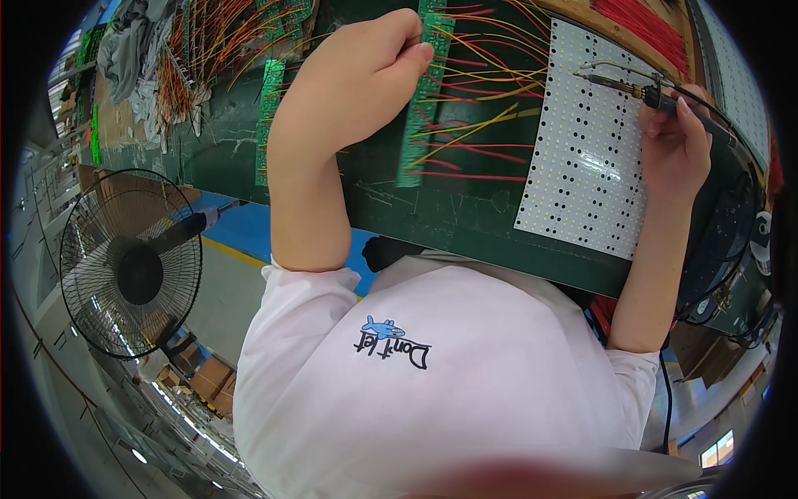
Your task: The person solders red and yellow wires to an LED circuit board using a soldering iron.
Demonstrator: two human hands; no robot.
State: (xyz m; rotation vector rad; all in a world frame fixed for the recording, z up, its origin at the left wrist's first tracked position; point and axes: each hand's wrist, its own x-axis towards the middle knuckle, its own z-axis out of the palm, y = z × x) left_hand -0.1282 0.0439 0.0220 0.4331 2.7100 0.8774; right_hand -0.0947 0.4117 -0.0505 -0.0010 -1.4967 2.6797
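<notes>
the left hand reaches over the dark green desk, its thumb and bent fingers closed in a narrow pinch on the upper part of a long green circuit board. the board lies lengthwise on the desk, its lower end toward the person, and red and yellow wires fan out from its right side. several cross one another, and many reach to the left edge of a white panel covered in rows of small dots and black spots.

the right hand, at the panel's right edge, has its fingers wrapped round the black handle of a soldering iron. the iron points left, with its dark tip above the upper part of the panel; whether the tip touches the surface cannot be told. a thin bent metal tube runs along the iron, and a black cable trails off to the right.

just left of the left forearm lies a second green board. farther left are a tangle of orange and red wires and a crumpled grey cloth. a bundle of red wires lies beyond the panel, by a wooden edge. a black fan stands beside the desk on the left.
</notes>
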